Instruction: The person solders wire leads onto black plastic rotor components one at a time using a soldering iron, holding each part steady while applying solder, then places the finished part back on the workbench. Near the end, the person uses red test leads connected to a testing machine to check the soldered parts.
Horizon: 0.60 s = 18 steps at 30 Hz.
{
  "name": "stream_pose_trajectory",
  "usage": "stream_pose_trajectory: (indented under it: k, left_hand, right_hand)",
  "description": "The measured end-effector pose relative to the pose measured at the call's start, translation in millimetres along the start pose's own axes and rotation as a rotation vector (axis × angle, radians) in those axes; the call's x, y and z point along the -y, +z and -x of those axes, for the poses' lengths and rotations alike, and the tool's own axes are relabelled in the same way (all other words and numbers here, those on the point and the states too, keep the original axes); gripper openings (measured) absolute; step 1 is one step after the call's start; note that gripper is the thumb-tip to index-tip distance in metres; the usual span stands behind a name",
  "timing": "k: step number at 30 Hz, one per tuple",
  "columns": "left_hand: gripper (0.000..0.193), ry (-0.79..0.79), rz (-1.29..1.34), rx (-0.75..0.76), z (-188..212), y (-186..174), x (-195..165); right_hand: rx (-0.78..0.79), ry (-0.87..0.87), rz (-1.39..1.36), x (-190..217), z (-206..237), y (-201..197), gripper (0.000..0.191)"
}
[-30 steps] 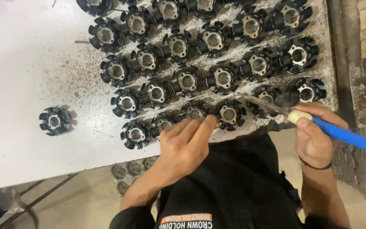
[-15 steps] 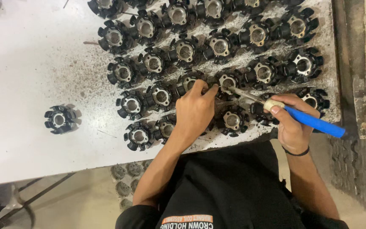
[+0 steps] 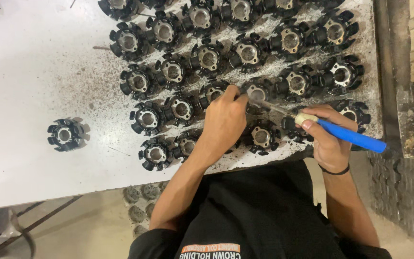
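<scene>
Head view. A white worktable point(image 3: 34, 72), speckled with dark filings, carries rows of black round metal cores with radial slotted teeth and a pale central bore. One such core stands alone point(image 3: 64, 135) well apart to the left of the group.

The left hand point(image 3: 224, 122) reaches into the rows with its fingers curled down; the fingertips press on the rim of the black toothed core being worked point(image 3: 256, 92), steadying it against the table. The hand is not spread flat, and it is not lifting the part.

The right hand point(image 3: 329, 139) is closed around the blue-handled pointed hand tool point(image 3: 341, 133), thumb laid along the pale collar near the front of the grip. The thin metal shaft runs up and left, and its tip meets the same core just beside the left fingertips. A dark band circles the right wrist.

Handling judgement: the core appears rigid, dense and heavy for its size, with narrow teeth that may carry sharp edges and loose grit. Take hold on the outer rim, across opposite teeth, keeping fingers clear of the bore and of the tool tip.

Position: the worked core lies between the two hands, in the third row from the near table edge, touching neighbouring cores.
</scene>
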<state>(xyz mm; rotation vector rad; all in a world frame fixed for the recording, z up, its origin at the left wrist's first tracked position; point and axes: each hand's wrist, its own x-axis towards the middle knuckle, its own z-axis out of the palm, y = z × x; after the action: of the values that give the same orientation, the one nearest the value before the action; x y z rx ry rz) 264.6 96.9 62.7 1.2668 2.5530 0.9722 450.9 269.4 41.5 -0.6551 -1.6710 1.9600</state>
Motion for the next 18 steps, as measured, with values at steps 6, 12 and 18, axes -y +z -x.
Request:
stream_pose_trajectory:
  k: [6,12,18]
  left_hand:
    - [0.024,-0.020,-0.064,0.024,-2.3,3.9,-1.2]
    - [0.018,0.044,0.011,-0.075,2.4,5.6,-1.0]
    - [0.020,0.006,0.046,-0.081,7.6,4.6,3.3]
  right_hand:
    - [-0.013,-0.032,-0.115,-4.1,-0.7,-0.9,0.021]
    - [-0.020,-0.039,-0.123,-7.0,-1.3,-3.7,0.022]
    - [-0.006,-0.042,-0.121,-9.3,-2.9,-4.9,0.023]
